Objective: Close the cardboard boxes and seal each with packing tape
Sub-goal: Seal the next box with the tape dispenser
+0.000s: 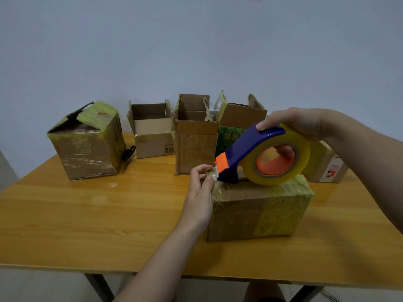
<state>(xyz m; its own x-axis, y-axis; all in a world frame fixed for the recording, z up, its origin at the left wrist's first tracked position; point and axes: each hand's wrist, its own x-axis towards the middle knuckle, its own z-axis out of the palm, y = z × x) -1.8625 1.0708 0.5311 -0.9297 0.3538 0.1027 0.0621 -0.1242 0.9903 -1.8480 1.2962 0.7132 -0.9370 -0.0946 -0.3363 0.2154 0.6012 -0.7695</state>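
Note:
A closed cardboard box (257,212) with yellowish tape bands sits in front of me on the wooden table (87,214). On its top rests a blue and orange tape dispenser (250,149) carrying a roll of clear yellowish tape (303,162). My right hand (292,125) grips the dispenser from above, fingers through the roll's core. My left hand (201,186) pinches the tape end at the box's top left corner, right by the dispenser's cutter. Three open boxes stand behind: a low one (152,136), a tall one (196,144) and a green-sided one (237,123).
A taped box (87,144) with a torn top stands at the far left, with black scissors (128,153) leaning beside it. A small closed box (325,164) with a red label sits at the far right. The wall is just behind the table.

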